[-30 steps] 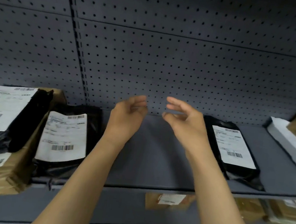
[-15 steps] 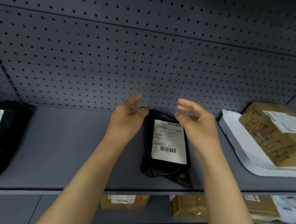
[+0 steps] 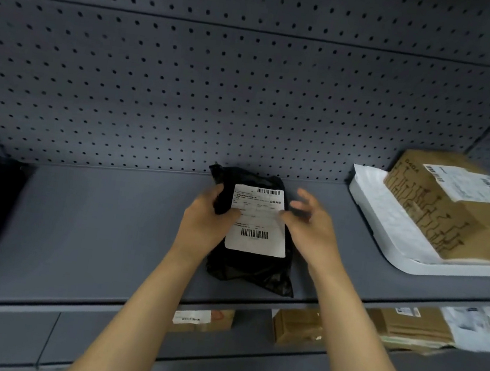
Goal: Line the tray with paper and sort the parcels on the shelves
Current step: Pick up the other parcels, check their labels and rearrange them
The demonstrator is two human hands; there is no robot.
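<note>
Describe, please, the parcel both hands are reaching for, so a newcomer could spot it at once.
On the grey shelf below the pegboard wall, look near the middle, left of the white tray that holds a brown box. There lies a black plastic mailer between the left hand and right hand. It alone lies flat, with a white barcode label facing up.

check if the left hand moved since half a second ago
Yes. The left hand was open beside the black parcel; now it has closed in rightward onto the parcel's left edge, thumb over the label.
</note>
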